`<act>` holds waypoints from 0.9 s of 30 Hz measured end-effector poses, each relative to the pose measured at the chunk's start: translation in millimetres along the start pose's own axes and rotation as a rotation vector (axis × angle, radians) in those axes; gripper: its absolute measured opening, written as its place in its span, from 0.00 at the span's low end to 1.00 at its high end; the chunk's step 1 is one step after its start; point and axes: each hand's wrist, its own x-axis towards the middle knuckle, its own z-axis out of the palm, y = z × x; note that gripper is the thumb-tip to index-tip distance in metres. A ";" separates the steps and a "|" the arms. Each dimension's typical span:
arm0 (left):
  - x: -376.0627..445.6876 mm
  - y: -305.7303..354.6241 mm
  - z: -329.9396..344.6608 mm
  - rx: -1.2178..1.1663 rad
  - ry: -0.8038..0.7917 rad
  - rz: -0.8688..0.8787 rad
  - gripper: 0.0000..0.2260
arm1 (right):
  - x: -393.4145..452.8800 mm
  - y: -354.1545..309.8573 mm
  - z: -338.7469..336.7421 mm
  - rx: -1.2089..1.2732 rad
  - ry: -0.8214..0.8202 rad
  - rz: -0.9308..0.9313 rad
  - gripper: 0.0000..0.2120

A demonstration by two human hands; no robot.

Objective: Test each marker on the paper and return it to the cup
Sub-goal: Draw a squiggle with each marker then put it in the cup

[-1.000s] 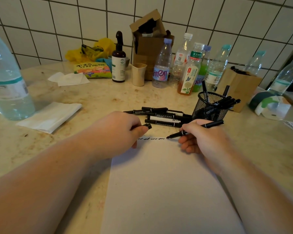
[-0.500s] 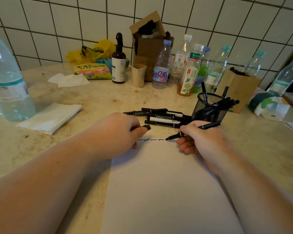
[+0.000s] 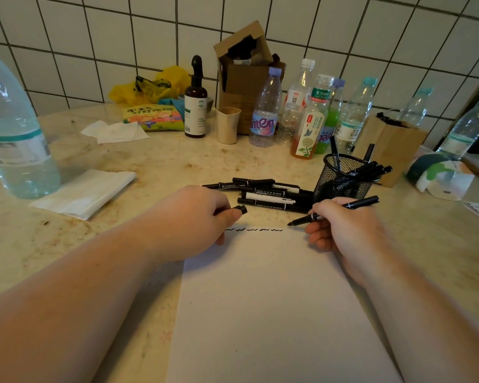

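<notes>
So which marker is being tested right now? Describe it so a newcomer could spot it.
Find the white paper on the counter. At its top edge, the right hand grips a black marker, tip at the end of the squiggles. It alone is uncapped and hand-held; others lie piled or stand in the mesh cup.

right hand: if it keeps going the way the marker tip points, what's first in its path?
The marker in the right hand points left along the paper's top edge. First would likely be the left hand holding the cap; depth is unclear.

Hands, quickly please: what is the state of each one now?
Left hand: fingers closed around a black marker cap.
Right hand: fingers holding an uncapped black marker, tip at the paper.
</notes>
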 end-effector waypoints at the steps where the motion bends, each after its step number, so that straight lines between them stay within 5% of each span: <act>1: -0.5 0.2 -0.1 0.005 0.004 0.005 0.16 | 0.7 0.3 -1.0 0.023 0.016 -0.015 0.06; 8: -1.0 -3.7 0.6 0.061 0.038 0.111 0.12 | -10.7 -6.9 -0.8 0.183 -0.167 -0.117 0.09; 13: -0.7 -4.0 2.6 0.031 0.035 0.139 0.08 | -16.4 -14.3 0.7 0.425 -0.280 -0.017 0.14; 24: -2.4 -3.3 3.1 -0.002 0.035 0.191 0.07 | -18.0 -9.6 1.3 0.245 -0.379 -0.090 0.03; 27: -3.3 -2.4 2.8 -0.027 0.048 0.205 0.06 | -19.7 -10.1 1.3 0.216 -0.416 -0.091 0.10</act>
